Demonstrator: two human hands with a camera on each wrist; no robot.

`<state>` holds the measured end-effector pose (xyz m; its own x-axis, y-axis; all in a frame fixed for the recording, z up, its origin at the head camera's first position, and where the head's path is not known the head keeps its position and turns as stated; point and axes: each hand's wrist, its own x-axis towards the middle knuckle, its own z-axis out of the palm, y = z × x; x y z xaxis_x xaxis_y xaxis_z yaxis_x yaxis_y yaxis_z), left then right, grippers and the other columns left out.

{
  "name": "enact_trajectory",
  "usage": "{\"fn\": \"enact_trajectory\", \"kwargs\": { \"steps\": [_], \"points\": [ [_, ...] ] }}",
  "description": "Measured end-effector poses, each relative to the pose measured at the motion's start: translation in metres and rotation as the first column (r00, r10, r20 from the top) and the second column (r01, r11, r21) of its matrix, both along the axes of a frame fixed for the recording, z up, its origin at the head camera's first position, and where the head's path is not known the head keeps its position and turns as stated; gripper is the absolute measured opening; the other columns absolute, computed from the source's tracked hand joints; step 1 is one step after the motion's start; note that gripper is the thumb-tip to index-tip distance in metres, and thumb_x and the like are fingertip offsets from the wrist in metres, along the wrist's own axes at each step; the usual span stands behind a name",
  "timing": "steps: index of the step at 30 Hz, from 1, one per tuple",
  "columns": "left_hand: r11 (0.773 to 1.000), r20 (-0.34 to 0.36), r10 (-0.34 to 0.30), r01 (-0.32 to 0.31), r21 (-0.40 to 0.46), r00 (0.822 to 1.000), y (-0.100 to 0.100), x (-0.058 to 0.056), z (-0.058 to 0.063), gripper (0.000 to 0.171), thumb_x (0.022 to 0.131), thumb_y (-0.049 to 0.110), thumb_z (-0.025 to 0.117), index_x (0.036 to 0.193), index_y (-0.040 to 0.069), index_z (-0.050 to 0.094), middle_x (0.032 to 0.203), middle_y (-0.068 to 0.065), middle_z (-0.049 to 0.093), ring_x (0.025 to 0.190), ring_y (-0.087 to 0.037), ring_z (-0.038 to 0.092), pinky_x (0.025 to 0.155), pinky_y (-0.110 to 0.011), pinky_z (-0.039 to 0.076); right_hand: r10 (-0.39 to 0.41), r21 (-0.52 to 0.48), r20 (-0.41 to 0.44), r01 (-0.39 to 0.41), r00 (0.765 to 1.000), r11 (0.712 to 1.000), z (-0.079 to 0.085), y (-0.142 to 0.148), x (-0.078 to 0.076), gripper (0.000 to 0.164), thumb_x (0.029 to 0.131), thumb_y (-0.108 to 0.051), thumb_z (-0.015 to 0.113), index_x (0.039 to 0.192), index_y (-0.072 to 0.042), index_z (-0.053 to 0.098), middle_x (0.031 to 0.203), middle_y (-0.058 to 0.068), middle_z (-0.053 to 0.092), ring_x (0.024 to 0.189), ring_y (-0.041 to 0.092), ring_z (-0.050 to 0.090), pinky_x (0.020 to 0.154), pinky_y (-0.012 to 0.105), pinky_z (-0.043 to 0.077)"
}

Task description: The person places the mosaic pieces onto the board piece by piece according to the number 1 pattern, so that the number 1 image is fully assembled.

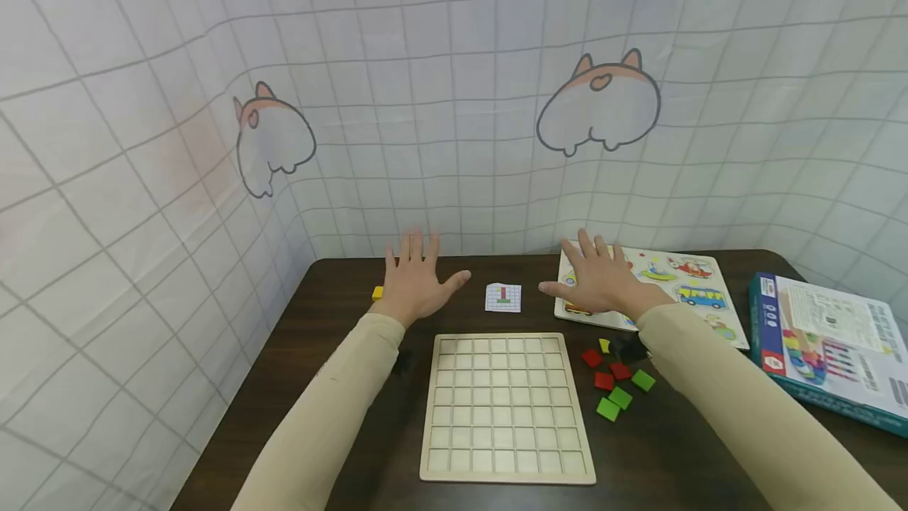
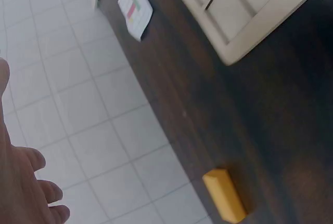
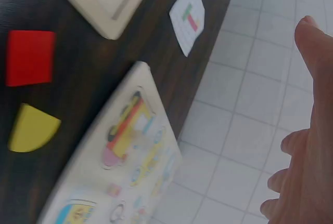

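My left hand (image 1: pixel 414 282) is held out with fingers spread, holding nothing, left of a small gridded paper card (image 1: pixel 503 298). A yellow block (image 2: pixel 225 195) lies on the table, partly behind that hand in the head view. On the card's other side is my right hand (image 1: pixel 599 278), also empty and fingers spread, overlapping a picture puzzle board (image 1: pixel 727 310). Nearer than both hands lies a pale wooden grid board (image 1: pixel 501 398) with bare cells. Red tiles (image 1: pixel 604 381), green tiles (image 1: pixel 608 409) and a yellow quarter-round piece (image 3: pixel 34 129) lie right of it.
A teal and white box (image 1: pixel 837 337) lies at the table's right side. Behind the dark wooden table (image 1: pixel 340 322) hangs a white gridded curtain (image 1: pixel 440 117) with animal drawings. It also runs along the left.
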<state>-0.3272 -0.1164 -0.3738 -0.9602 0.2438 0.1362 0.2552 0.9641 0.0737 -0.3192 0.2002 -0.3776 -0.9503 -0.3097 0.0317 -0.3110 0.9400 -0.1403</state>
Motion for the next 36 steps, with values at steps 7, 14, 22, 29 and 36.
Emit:
{"fn": "enact_trajectory", "kwargs": {
  "steps": [7,14,22,29,36],
  "points": [
    [0.999,-0.01,-0.028,0.028,-0.015,1.0,-0.005,0.017,-0.029,0.095,0.09,0.078,0.026,0.158,0.013,0.011,0.163,-0.018,0.004,0.15,-0.036,0.0,0.118,-0.06,0.004,0.036,-0.031,-0.034,-0.037,0.999,0.999,-0.021,0.01,0.031,0.096,0.09,-0.073,0.041,0.155,-0.005,0.02,0.159,0.028,0.009,0.142,0.054,0.013,0.112,0.071,0.007],
    [0.999,0.036,-0.041,0.04,0.027,0.999,-0.01,0.04,-0.057,0.094,0.09,0.077,0.032,0.156,0.011,0.02,0.162,-0.019,0.01,0.149,-0.038,0.006,0.118,-0.061,0.006,0.037,-0.08,-0.017,-0.039,0.999,0.996,-0.048,0.014,0.059,0.094,0.09,-0.072,0.044,0.153,-0.003,0.028,0.158,0.027,0.018,0.141,0.053,0.02,0.111,0.07,0.014],
    [0.996,0.128,-0.082,0.075,0.054,0.988,-0.017,0.061,-0.084,0.094,0.089,0.075,0.04,0.154,0.008,0.026,0.16,-0.022,0.016,0.148,-0.041,0.011,0.117,-0.061,0.014,-0.094,-0.252,-0.028,0.084,0.995,0.964,-0.062,0.029,0.078,0.069,0.091,-0.047,0.064,0.14,0.0,0.049,0.127,0.024,0.047,0.1,0.035,0.056,0.076,0.051,0.051],
    [0.971,0.22,-0.095,0.042,0.234,0.971,-0.02,0.066,-0.092,0.087,0.092,0.066,0.048,0.153,0.007,0.029,0.159,-0.022,0.02,0.147,-0.04,0.016,0.117,-0.061,0.014,-0.223,-0.342,-0.037,0.197,0.974,0.919,-0.079,0.047,0.081,0.043,0.089,-0.03,0.07,0.119,0.0,0.065,0.106,0.02,0.056,0.083,0.03,0.058,0.07,0.049,0.051],
    [0.946,0.211,-0.121,0.048,0.321,0.97,-0.022,0.071,-0.106,0.073,0.094,0.048,0.059,0.149,0.004,0.038,0.156,-0.024,0.026,0.146,-0.042,0.019,0.116,-0.062,0.015,-0.296,-0.41,-0.023,0.261,0.955,0.874,-0.1,0.052,0.082,0.027,0.088,-0.022,0.069,0.105,0.0,0.07,0.097,0.016,0.067,0.088,0.031,0.059,0.076,0.051,0.051]
  ]
}}
